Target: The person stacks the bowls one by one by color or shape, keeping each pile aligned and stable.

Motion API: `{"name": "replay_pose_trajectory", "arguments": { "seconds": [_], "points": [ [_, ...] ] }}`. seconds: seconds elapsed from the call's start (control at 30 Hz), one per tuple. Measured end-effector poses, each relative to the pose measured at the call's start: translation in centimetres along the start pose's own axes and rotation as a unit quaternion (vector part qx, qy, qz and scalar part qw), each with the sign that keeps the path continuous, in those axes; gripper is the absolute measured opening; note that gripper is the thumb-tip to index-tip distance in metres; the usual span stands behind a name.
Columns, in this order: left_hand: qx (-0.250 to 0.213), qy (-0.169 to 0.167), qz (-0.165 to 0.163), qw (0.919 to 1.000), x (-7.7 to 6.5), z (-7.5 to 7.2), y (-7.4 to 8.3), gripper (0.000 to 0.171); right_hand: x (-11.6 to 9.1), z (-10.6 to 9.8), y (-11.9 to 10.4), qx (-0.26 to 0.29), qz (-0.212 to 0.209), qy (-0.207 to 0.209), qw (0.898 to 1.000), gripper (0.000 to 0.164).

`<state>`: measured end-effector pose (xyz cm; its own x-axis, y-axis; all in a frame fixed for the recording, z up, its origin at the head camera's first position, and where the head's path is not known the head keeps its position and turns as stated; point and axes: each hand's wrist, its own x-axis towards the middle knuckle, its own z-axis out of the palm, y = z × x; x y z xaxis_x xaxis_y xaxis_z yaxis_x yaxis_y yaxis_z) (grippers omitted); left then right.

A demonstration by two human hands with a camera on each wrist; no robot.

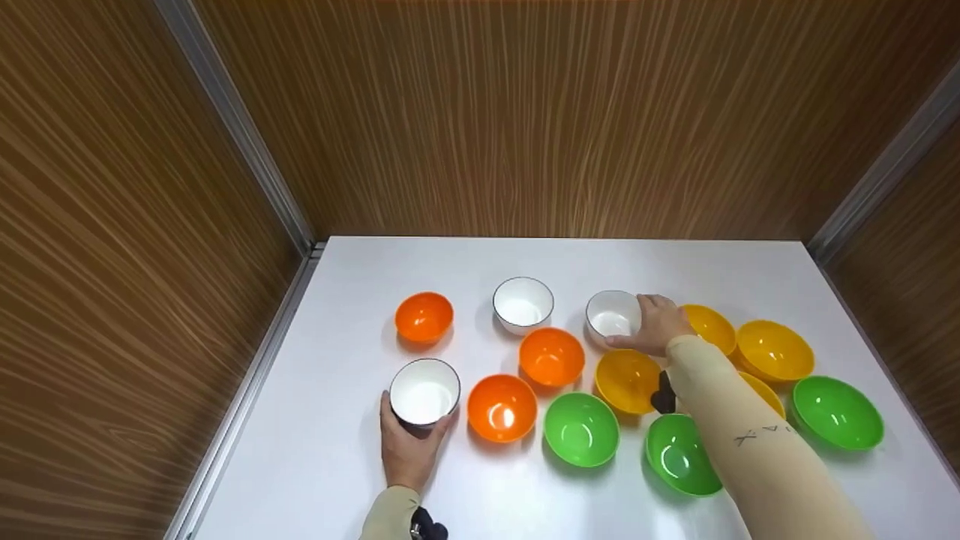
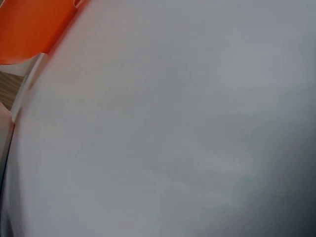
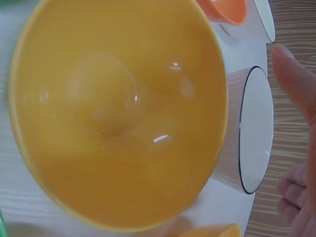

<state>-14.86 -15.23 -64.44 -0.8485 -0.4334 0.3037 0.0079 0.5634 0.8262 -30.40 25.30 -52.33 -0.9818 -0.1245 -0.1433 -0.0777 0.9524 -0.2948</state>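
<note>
With thumb and fingers on either side, my left hand holds a white dark-rimmed bowl at the table's left. The left wrist view shows mostly pale table surface. My right hand is spread at the right side of another white bowl. In the right wrist view its thumb and fingers stand apart, near that bowl's rim; contact is unclear. A yellow bowl lies below this hand. A third white bowl stands at the back.
Orange bowls stand around the left and middle. Yellow bowls and green bowls spread rightward, some partly behind my right arm. Wood-patterned walls bound the white table.
</note>
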Motion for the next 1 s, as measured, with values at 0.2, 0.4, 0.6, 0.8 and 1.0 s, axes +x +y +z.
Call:
{"name": "replay_pose_trajectory", "arguments": {
  "seconds": [0.2, 0.4, 0.6, 0.8, 1.0],
  "points": [
    [-0.012, 0.002, -0.003, 0.9999, -0.2, -0.3, 0.1, 0.115, 0.1, 0.8, 0.4, -0.011, 0.011, 0.011, 1.0, 0.135],
    [-0.013, 0.004, -0.004, 0.9999, -0.1, -0.2, -0.2, 0.125, 0.4, 1.1, 0.3, -0.004, 0.029, 0.001, 1.0, 0.139],
    [-0.005, 0.002, -0.012, 0.9999, 0.1, -0.1, -0.3, 0.125, 0.8, 1.6, 0.1, 0.008, 0.035, -0.01, 0.999, 0.132],
    [-0.001, -0.004, -0.02, 0.9998, 0.2, -0.1, -0.2, 0.123, 1.2, 2.1, -0.1, 0.027, 0.028, -0.018, 0.999, 0.134],
    [0.012, -0.007, -0.018, 0.9997, 0.2, -0.1, -0.3, 0.122, 1.6, 2.2, -0.2, 0.037, 0.042, -0.034, 0.998, 0.128]
  ]
}}
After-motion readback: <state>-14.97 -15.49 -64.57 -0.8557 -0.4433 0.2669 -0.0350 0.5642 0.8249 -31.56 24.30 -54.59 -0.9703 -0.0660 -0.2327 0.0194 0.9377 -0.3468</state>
